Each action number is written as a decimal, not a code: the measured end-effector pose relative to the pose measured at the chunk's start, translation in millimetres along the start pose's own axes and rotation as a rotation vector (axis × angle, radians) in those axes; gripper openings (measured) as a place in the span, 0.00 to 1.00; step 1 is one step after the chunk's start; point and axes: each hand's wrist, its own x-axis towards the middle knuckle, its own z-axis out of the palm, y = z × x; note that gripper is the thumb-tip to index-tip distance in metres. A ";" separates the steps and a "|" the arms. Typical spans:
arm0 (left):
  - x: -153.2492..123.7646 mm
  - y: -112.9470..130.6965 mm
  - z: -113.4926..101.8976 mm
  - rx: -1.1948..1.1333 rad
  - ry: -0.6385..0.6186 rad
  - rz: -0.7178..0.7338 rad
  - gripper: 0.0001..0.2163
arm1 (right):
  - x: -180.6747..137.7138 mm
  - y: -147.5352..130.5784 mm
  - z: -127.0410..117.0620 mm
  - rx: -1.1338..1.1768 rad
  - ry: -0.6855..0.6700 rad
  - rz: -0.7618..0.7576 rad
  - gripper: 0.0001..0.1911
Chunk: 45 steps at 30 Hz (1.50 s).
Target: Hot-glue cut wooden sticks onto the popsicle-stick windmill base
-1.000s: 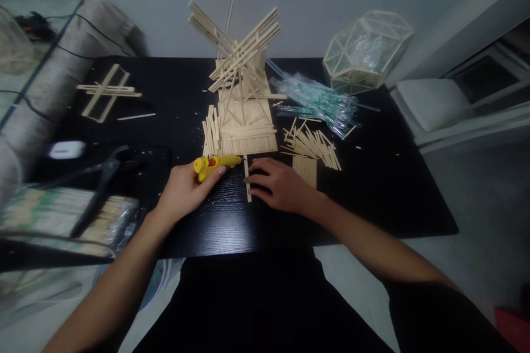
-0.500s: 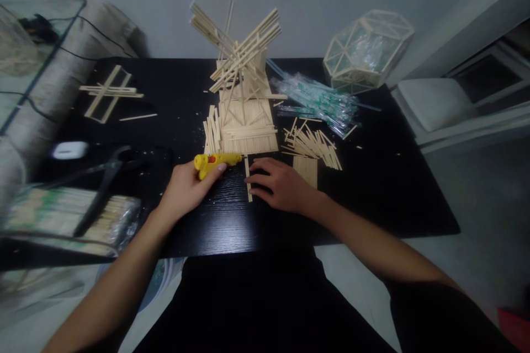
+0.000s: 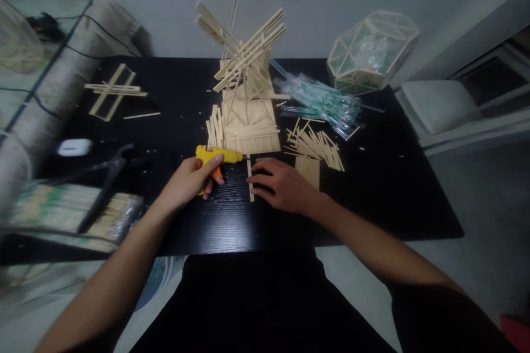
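Glue gun (image 3: 216, 155) sits in left hand (image 3: 187, 183); right hand (image 3: 282, 186) presses stick (image 3: 249, 170).

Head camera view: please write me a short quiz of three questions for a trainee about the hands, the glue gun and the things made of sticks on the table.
1. True or false: the left hand grips the yellow glue gun.
2. Choose one: the fingertips of the right hand rest at
A) a single stick that lies flat on the black table
B) a glass of water
C) a phone
3. Fill in the missing word: the geometric stick frame stands near the far ___ corner of the table, by the person's own sides.

Key: 1 true; 2 A; 3 right.
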 end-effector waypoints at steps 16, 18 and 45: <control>-2.2 -1.2 -3.1 0.033 -0.033 -0.064 0.29 | 2.7 -3.3 -3.9 0.025 -0.009 -0.001 0.10; -2.9 -1.1 -3.5 0.030 -0.024 -0.083 0.29 | 2.6 -3.6 -4.1 0.018 -0.005 -0.003 0.10; 0.0 2.8 0.0 -0.022 0.000 -0.039 0.28 | 2.1 -2.3 -1.6 0.016 0.004 -0.008 0.10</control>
